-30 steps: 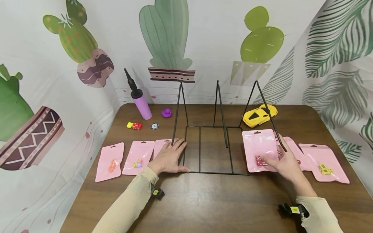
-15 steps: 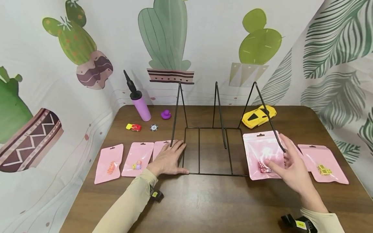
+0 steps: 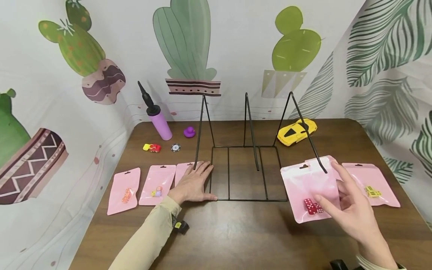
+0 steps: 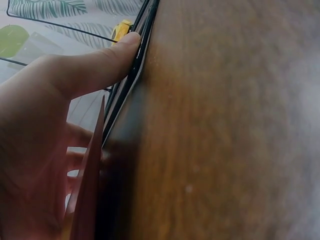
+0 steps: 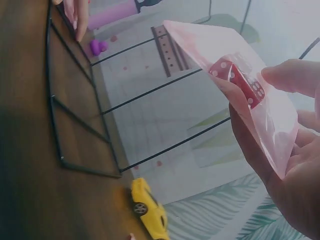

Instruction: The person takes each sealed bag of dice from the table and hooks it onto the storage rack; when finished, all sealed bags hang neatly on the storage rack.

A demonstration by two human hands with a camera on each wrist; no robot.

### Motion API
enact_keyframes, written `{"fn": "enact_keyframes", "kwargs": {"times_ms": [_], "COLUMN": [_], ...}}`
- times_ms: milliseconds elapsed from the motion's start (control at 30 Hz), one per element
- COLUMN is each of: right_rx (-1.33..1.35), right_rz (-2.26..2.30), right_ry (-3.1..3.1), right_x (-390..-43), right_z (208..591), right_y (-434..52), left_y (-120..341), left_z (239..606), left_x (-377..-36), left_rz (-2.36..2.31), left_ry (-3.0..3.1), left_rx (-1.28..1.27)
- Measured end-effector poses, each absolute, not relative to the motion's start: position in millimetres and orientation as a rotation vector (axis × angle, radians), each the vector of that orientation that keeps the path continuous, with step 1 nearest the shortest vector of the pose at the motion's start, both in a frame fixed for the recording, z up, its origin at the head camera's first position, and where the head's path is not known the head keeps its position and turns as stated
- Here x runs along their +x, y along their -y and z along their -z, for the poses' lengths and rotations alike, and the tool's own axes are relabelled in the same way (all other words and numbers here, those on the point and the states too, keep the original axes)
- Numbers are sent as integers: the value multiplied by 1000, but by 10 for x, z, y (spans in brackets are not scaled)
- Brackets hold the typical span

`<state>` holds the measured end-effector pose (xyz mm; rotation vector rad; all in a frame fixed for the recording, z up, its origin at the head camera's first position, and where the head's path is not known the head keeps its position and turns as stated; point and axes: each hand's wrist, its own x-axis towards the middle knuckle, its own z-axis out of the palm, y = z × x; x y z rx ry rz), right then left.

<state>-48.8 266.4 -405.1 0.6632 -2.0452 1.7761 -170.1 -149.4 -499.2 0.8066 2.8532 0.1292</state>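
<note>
My right hand (image 3: 351, 204) pinches a pink pouch (image 3: 312, 189) holding red dice (image 3: 312, 206) and lifts it off the table, just right of the black wire rack (image 3: 246, 157). The right wrist view shows the same pouch (image 5: 245, 80) between thumb and fingers, the red dice (image 5: 237, 80) inside. My left hand (image 3: 192, 183) lies flat on the table, on a pink pouch (image 3: 183, 170), its thumb along the rack's left front corner. In the left wrist view the thumb (image 4: 95, 65) presses against the rack's wire (image 4: 127, 85).
Two more pink pouches (image 3: 124, 190) (image 3: 158, 184) lie at the left, another with yellow dice (image 3: 371, 183) at the right. At the back are a purple pump (image 3: 156, 120), a purple duck (image 3: 189, 131), a small toy car (image 3: 152, 147), a chip (image 3: 175, 147) and a yellow car (image 3: 297, 131).
My right hand has lifted the red-dice pouch off the table and drawn it toward me. The left hand has stayed flat by the rack.
</note>
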Motion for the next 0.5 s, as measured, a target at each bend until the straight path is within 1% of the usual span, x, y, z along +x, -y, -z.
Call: {"fn": "enact_keyframes", "kwargs": {"times_ms": [167,267,367,500], "right_rx": [681,610,619,745], "right_rz": [-1813,-1720,-1641,-1677], "right_ry": [2012,2102,2124,1989], "right_x": [-346,-247,-188,-180], "right_z": [3956,3899,3848,3761], "right_y": [-2647,-2646,-2645,-2616], "left_y": [1499,1499,1502,1506], "left_z": [4988,4985,4986,4997], "left_x": [-1706,-1704,-1699,-1695], "left_rz": [-145,-145,-138,-135], "left_ry": [-2859,-2858,-2860,-2861], "left_rx": [818,817,817,817]}}
